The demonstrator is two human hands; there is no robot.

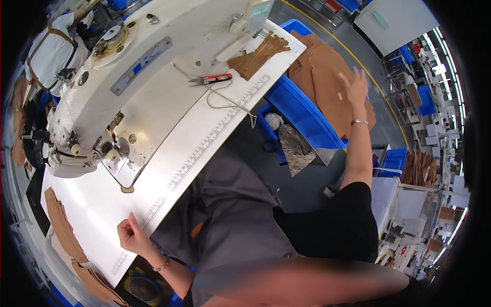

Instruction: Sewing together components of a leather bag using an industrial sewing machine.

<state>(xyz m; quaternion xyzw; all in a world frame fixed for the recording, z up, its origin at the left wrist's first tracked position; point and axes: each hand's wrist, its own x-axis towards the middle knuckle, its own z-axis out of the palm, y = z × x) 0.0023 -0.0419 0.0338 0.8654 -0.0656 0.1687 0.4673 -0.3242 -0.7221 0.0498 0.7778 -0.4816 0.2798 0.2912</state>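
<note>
My right hand [356, 92] is stretched out to the right with its fingers spread, holding nothing. It is over or just above a stack of brown cut fabric pieces [319, 77] in a blue bin [302, 105]; whether it touches them I cannot tell. Down at the front edge of the white sewing table [174, 169], my left hand [132, 236] is curled closed, thumb up, with nothing visible in it. The industrial sewing machine [153, 56] stands beyond it, its needle area [115, 148] without fabric under it.
Red-handled thread snips [212, 79] and a loose grey cord [230, 102] lie on the table by narrow brown strips [258, 55]. More brown pieces [66, 230] line the left edge. A smaller blue bin [271, 130] sits below. A co-worker [53, 51] is at far left.
</note>
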